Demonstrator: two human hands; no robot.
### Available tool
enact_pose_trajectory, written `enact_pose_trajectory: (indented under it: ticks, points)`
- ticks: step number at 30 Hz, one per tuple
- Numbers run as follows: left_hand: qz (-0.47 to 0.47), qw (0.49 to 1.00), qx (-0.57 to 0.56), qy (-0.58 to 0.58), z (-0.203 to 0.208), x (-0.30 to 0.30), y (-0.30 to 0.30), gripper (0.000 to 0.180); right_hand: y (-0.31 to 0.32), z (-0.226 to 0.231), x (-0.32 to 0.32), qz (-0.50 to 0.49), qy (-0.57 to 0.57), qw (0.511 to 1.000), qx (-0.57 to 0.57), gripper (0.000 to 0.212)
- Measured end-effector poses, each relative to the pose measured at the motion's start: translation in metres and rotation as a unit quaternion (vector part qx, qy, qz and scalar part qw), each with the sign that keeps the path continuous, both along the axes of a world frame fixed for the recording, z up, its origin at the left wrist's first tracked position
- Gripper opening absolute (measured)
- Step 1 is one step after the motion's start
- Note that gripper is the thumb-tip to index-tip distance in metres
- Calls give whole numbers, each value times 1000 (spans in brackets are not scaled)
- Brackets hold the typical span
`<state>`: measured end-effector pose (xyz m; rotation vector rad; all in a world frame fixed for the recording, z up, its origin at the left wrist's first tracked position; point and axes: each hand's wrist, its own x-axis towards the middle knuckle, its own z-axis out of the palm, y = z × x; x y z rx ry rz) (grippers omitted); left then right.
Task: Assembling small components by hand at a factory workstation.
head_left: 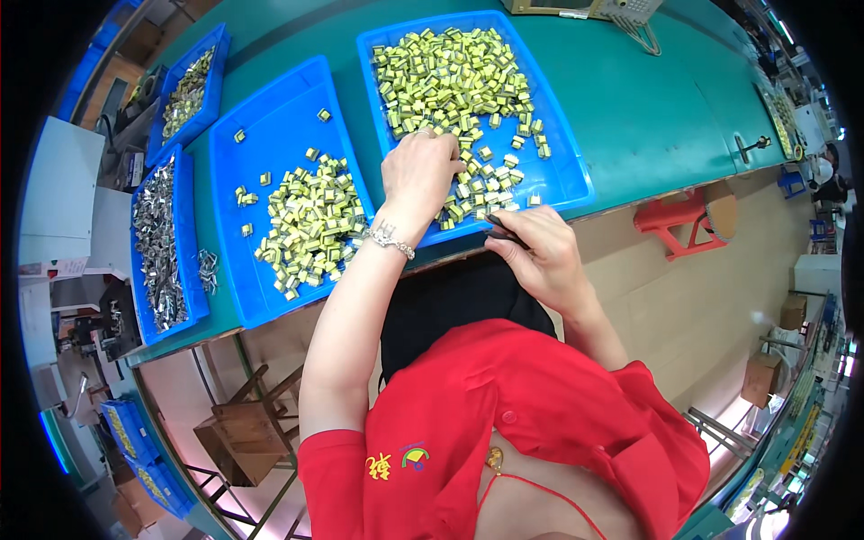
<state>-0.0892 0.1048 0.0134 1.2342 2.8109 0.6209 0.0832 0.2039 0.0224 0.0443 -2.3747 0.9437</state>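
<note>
My left hand (419, 173) reaches into the right blue tray (562, 171), over a pile of small yellow transformer-like parts (450, 76). Its fingers are curled down among the parts, and the tips are partly hidden. At the tray's near edge, my right hand (547, 256) pinches a slim black tool (508, 232) between thumb and fingers; its exact kind is unclear. The tool's tip points left, close to a few loose parts by the rim.
Left of my forearm lies another blue tray (270, 117) with a smaller heap of yellow parts (310, 220). Further left, a blue bin (184, 243) holds metal pieces (157, 238). An instrument (585, 7) stands at the back of the green table (648, 117); a red stool (684, 225) is beyond its edge.
</note>
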Motion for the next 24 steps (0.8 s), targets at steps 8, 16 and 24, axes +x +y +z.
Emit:
enact_pose_trajectory:
  ticks: [8,16,24]
  points:
    - [-56,998,-34,-13,-6,-3,-6,21,-2,4,3,-9,-17,1000,4,28]
    - [-124,991,-42,-27,3,3,-20,21,1,1,3,-14,-20,1000,10,28]
    - [-113,990,-62,-61,0,-6,-11,19,5,0,2,-16,-21,1000,6,27]
